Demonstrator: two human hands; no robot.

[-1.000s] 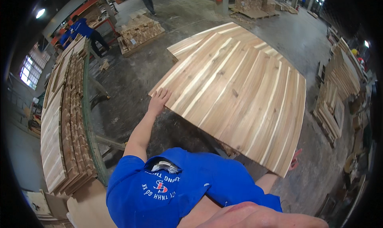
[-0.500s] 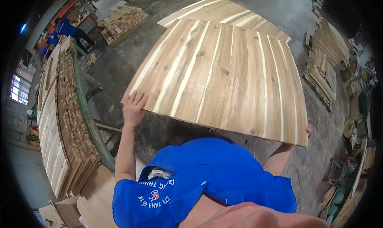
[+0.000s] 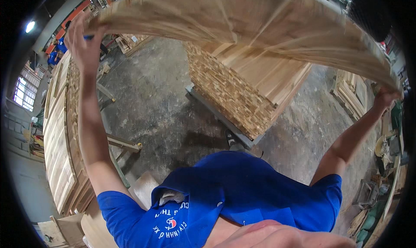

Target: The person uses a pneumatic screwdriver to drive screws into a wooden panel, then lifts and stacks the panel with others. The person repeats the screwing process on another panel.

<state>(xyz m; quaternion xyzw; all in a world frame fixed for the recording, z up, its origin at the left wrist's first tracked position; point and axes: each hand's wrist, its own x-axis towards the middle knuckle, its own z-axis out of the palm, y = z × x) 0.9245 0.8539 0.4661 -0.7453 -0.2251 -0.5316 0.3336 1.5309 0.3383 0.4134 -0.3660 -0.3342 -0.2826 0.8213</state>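
Note:
A wide wooden panel (image 3: pixel 208 14) of light and dark strips is raised high in front of me, its near edge lifted and its underside partly showing. At its left corner my left hand (image 3: pixel 82 42) is closed round the edge. My right hand (image 3: pixel 387 97) grips the right corner, its fingers partly hidden and blurred. Lower down, beneath the raised panel, stands a stack of similar panels (image 3: pixel 234 89) with its layered edges facing me. That stack rests on a grey low base (image 3: pixel 216 113) on the floor.
To my left, a long stack of panels (image 3: pixel 58 135) lies on a stand with metal legs (image 3: pixel 123 143). More boards (image 3: pixel 349 94) stand at the right, near piled odds and ends (image 3: pixel 368 194). Co-workers in blue (image 3: pixel 54 55) are at the far left. Stained concrete floor (image 3: pixel 151 83) surrounds the middle stack.
Both my hands have risen and spread apart, lifting the panel up and away from me. The stack beneath it has come into view.

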